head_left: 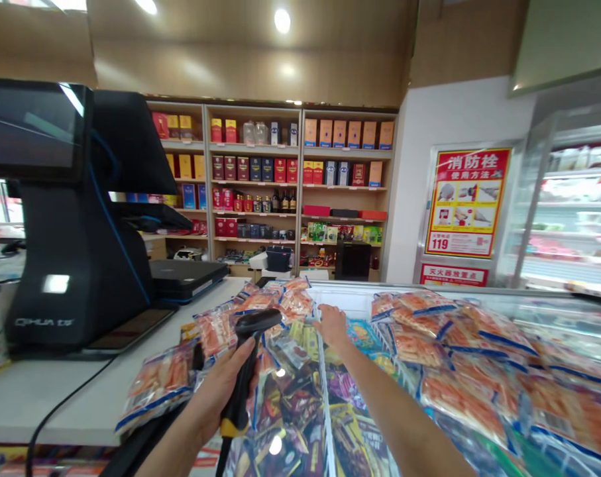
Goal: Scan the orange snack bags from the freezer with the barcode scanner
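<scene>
My left hand is wrapped around the handle of a black and yellow barcode scanner, its head tilted up and to the right. Beyond the scanner, clear plastic bags of orange-pink food with blue edges lie in a pile on the left. My right hand reaches forward over a glass-topped freezer, close to the right end of that pile. Its fingers look parted and hold nothing that I can see. Under the hands, colourful ice-cream packets lie in wire-divided sections.
More of the bags are heaped on the right. A checkout terminal stands on the white counter at left, with a black cable trailing. One bag overlaps the counter edge. Shelves of boxes line the back.
</scene>
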Tool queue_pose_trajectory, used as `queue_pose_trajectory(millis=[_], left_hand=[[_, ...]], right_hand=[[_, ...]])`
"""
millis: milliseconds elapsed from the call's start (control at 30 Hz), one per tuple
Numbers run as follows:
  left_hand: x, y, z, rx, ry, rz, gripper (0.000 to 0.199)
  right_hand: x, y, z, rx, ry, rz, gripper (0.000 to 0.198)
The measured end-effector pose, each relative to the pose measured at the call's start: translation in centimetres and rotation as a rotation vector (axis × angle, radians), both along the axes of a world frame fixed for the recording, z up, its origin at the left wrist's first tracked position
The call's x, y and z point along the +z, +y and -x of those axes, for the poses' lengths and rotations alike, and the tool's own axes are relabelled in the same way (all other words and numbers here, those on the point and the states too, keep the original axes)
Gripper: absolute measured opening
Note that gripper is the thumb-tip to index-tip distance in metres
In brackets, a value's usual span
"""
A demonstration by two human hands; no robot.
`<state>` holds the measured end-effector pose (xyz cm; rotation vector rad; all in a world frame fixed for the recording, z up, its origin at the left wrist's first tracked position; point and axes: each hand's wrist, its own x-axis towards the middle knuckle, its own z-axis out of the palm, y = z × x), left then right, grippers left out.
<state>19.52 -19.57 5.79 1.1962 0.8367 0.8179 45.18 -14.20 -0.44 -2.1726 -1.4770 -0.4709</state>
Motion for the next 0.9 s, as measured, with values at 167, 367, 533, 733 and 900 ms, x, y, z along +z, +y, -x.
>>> queue_pose_trajectory(millis=[167, 367, 533, 733, 900], left_hand=[[-0.1, -0.2, -0.2, 0.045, -0.007, 0.014, 0.035], [-0.2, -0.5, -0.2, 0.002, -0.017, 0.007, 0.034], [0.2, -2.0, -0.8, -0.031, -0.019, -0.05, 0.032], [0.5, -3.4, -1.5, -0.169, 0.002, -0.071, 0.031], [0.6, -4.5, -1.8, -0.225, 0.026, -0.075, 0.032]], right_hand=[[-0.3, 1.5, 0.7, -0.026, -0.027, -0.02, 0.015], [0.8, -0.9, -1.7, 0.012, 0.151, -0.192, 0.019], [0.3, -4.2, -4.7, 0.044, 0.471, -0.363, 0.023], [-0.2, -6.5, -5.4, 0.138, 0.872, -0.514, 0.019], [0.8, -7.3, -5.2, 0.155, 1.004, -0.588, 0.016]])
